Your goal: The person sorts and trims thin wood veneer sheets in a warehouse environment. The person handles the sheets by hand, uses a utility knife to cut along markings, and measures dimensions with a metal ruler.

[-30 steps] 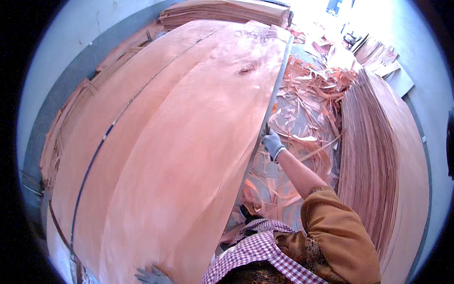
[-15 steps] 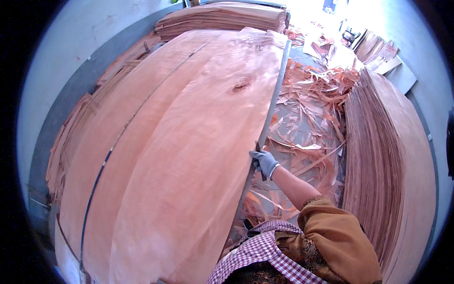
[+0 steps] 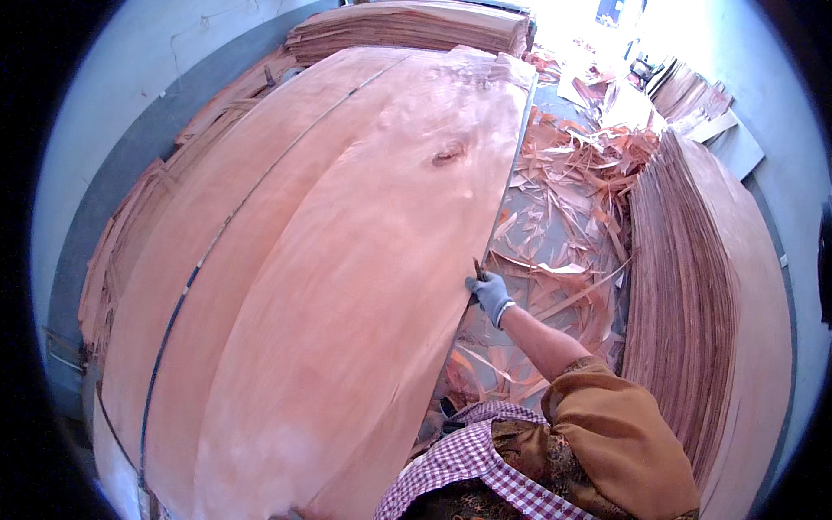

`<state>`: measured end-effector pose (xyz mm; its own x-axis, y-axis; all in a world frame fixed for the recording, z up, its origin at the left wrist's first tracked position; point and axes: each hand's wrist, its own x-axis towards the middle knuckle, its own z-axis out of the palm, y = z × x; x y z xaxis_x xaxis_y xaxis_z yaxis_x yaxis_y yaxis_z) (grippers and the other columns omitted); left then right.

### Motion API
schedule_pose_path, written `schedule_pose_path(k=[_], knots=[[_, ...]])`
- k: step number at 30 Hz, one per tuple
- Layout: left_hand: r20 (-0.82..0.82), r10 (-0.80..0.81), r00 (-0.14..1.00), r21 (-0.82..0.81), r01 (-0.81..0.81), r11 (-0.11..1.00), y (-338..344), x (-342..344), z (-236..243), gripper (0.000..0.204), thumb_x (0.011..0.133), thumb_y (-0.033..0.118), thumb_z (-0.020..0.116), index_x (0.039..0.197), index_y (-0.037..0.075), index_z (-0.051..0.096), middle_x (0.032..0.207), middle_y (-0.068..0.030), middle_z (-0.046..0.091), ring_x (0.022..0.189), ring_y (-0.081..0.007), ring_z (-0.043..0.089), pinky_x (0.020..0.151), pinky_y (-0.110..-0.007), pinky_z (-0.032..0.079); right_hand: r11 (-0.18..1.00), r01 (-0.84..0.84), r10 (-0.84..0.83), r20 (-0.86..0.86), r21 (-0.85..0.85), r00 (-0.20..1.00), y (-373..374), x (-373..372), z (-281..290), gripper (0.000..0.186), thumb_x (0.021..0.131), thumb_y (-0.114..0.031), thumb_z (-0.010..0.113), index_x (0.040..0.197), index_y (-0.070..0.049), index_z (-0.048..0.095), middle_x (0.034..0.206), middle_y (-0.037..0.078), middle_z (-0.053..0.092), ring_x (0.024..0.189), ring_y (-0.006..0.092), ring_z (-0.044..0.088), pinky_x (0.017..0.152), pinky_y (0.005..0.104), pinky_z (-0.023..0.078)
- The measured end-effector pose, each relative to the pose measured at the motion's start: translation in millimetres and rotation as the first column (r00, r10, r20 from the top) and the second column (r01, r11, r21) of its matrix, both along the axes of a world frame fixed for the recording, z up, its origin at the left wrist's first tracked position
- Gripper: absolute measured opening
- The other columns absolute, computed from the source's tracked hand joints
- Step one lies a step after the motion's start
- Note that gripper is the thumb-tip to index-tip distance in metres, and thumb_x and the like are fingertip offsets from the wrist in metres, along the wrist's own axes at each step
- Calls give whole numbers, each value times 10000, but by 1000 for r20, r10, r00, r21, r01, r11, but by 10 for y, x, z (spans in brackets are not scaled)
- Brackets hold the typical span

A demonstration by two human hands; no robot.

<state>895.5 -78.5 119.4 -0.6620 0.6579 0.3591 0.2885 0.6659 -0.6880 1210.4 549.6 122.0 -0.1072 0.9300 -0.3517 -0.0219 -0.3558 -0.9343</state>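
A wide, thin pinkish wood veneer sheet (image 3: 347,286) covers the work surface, with a dark knot (image 3: 448,154) in its far part. At its right edge is my right hand (image 3: 491,297) in a grey glove, closed round a narrow dark knife-like tool (image 3: 480,270) whose end points up and away. The tool's lower part is hidden by the hand and the sheet. My left hand cannot be made out; only a small brownish shape shows at the sheet's lower edge. A long dark thin rod (image 3: 178,308) curves along the left part of the veneer.
Torn veneer scraps (image 3: 563,173) litter the floor to the right. Beyond them stands a tall veneer stack (image 3: 685,321). Another stack (image 3: 407,30) lies at the far end, and rough veneer pieces (image 3: 121,251) line the left side. Boards (image 3: 693,95) lean at the far right.
The veneer's right edge has shifted slightly right, covering more of the grey strip along the work surface's edge. My right hand has moved a little right, and the tool's lower end no longer shows.
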Motion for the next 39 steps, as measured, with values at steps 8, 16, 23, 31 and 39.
schedule_pose_path(k=[8, 16, 23, 31, 39], knots=[[253, 192, 948, 124, -229, 965, 427, -8, -104, 569, 935, 456, 317, 1283, 22, 439, 1169, -222, 528, 962, -378, 568, 735, -483, 486, 998, 42, -41, -27, 39, 999, 571, 267, -122, 158, 773, -65, 658, 912, 4, 627, 771, 65, 643, 573, 168, 606, 510, 294, 511], [551, 264, 791, 319, -493, 810, -144, 67, 102, 625, 854, 517, 436, 1273, 53, 427, 1257, -235, 451, 1139, -386, 444, 947, -503, 342, 440, -848, 473, 727, 295, 498, 84, 307, 522, 95, 830, -174, 561, 863, -98, 514, 773, 22, 521, 674, 151, 511, 557, 294, 431], [744, 252, 619, 403, -716, 570, 262, 450, 346, 812, 822, 608, 408, 1419, 91, 219, 1446, -251, 153, 1351, -405, 92, 1088, -497, 49, 786, -585, 470, 421, 200, 776, -104, 629, 791, 574, 837, -149, 556, 1345, 11, 344, 1074, 72, 575, 802, 114, 539, 623, 240, 440], [722, 143, 677, 530, -674, 514, 404, 391, 294, 807, 818, 608, 411, 1418, 100, 228, 1449, -272, 127, 1352, -424, 81, 1087, -497, 31, -279, -866, 645, 749, 416, 152, -2579, -1327, 891, 222, 875, -57, 464, 1053, -13, 590, 1130, 165, 564, 1084, 309, 507, 947, 371, 389], [659, -332, 675, 701, -390, 597, -598, 260, 50, 728, 797, 557, 486, 1341, 84, 386, 1420, -225, 267, 1333, -373, 207, 1071, -524, 116, -468, -883, -40, 998, 18, 41, -4153, -2017, 476, 459, 849, -220, 539, 1297, -199, 447, 1402, 60, 376, 1296, 282, 326, 886, 480, 376]])
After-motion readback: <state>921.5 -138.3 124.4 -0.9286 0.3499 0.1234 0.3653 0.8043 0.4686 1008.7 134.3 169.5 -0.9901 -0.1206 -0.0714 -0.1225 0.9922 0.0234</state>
